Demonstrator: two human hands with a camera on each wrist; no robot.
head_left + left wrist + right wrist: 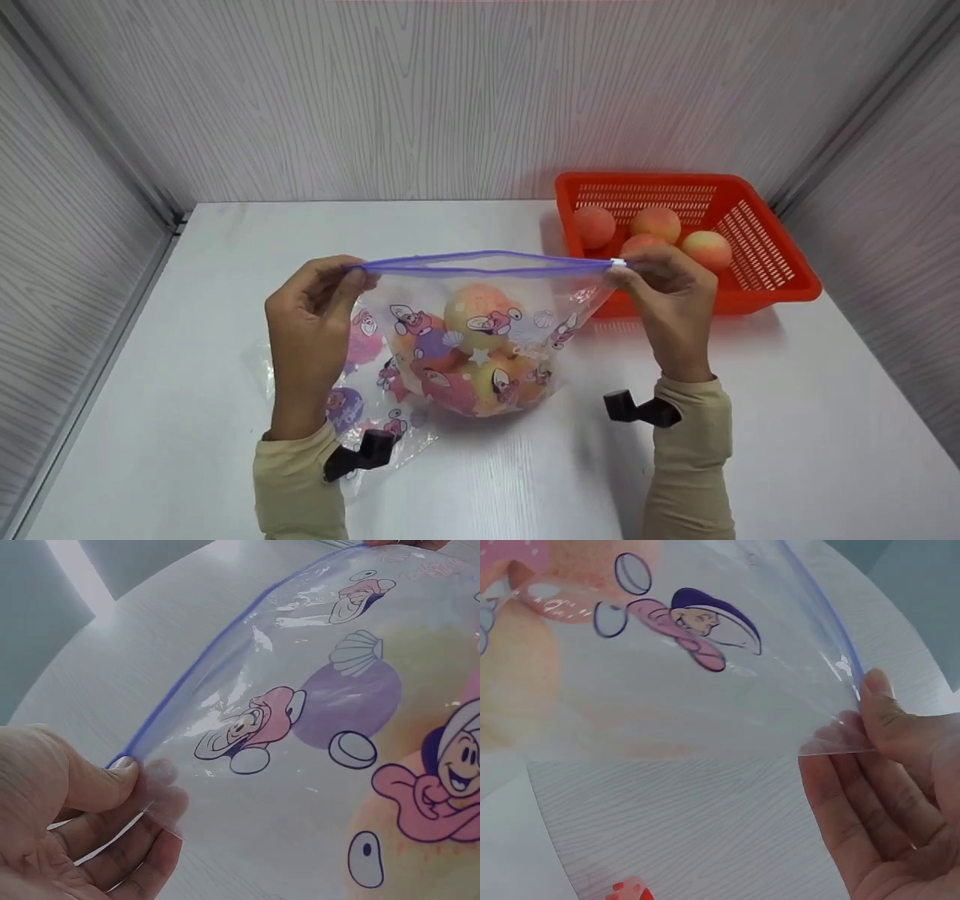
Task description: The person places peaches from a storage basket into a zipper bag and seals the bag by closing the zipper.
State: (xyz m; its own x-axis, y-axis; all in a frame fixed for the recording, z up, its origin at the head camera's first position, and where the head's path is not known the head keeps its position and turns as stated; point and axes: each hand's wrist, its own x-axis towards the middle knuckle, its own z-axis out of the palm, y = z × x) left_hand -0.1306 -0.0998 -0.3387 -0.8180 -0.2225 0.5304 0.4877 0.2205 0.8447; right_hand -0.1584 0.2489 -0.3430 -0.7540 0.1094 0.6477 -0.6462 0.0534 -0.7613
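Note:
A clear zip bag (480, 337) with cartoon prints hangs between the two hands, several peaches (480, 311) showing through its lower part. Its purple zip edge (480, 268) is stretched wide, and the mouth gapes a little in the middle. The left hand (319, 307) pinches one top corner between thumb and fingers, as the left wrist view also shows. At the other top corner, beside the white slider (618, 263), the right hand (671, 300) pinches the bag. In the right wrist view its fingertips show through the plastic.
A red basket (780, 289) with several peaches (706, 250) stands at the back right, just behind the right hand. Another printed plastic bag (375, 420) lies flat on the white table (540, 472) by the left forearm. Walls enclose the back and sides.

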